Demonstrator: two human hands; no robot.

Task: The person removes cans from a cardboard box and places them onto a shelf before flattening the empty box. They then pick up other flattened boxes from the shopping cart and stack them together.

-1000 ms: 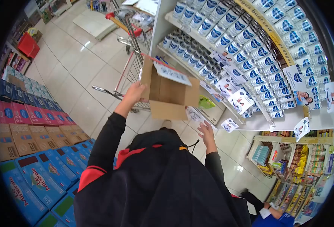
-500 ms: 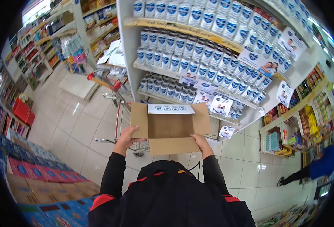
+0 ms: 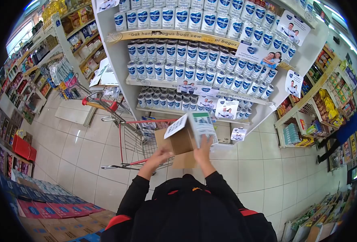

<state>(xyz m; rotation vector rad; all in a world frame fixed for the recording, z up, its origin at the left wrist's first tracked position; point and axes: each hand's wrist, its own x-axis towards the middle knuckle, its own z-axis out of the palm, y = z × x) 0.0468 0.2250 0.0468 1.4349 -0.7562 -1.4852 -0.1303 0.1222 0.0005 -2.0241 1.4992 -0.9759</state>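
A cardboard box [image 3: 182, 142] with raised flaps is tilted in front of my body, its brown inside showing and its printed white and green side turned to the right. My left hand [image 3: 160, 156] is at the box's lower left, its fingers smeared by motion against the cardboard. On the printed side lies my right hand [image 3: 203, 150], its fingers spread and pressed to the surface. Beyond the box stand rows of white cans with blue labels [image 3: 180, 52] on a white shelf unit [image 3: 124, 74].
A shopping cart [image 3: 124, 139] with red bars stands left of the box. Stacked cartons [image 3: 45, 209] fill the lower left. A red basket [image 3: 24, 148] sits at far left. Another person in blue [image 3: 346, 129] is at the far right, near stocked shelves [image 3: 307, 109].
The box has turned and tilted, so its printed side now shows. My right hand has moved from its front edge onto that side. The view has shifted, and more of the cart shows.
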